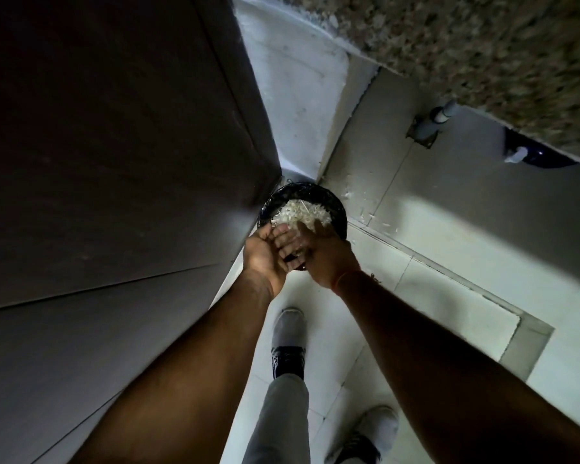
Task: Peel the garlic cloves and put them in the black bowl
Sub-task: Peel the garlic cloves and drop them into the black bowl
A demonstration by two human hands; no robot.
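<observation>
Both our forearms reach down over the floor [375, 262], meeting above a round black container [339, 212] tucked in the corner beside a dark panel [114, 162]. Our left hand [268, 252] is cupped palm-up and relaxed; our right hand [325, 256] brushes across it, probably to shed garlic skins [302, 212] onto the pale heap inside. We see no cloves, and cannot tell whether this is the black bowl.

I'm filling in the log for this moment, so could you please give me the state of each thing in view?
Black bin: on the floor in the corner, holding a heap of white peelings.
White peelings: heaped in the bin; a few scraps lie on the floor beside it.
Left hand: open, palm up, over the bin.
Right hand: open, fingers over the left palm.
</observation>
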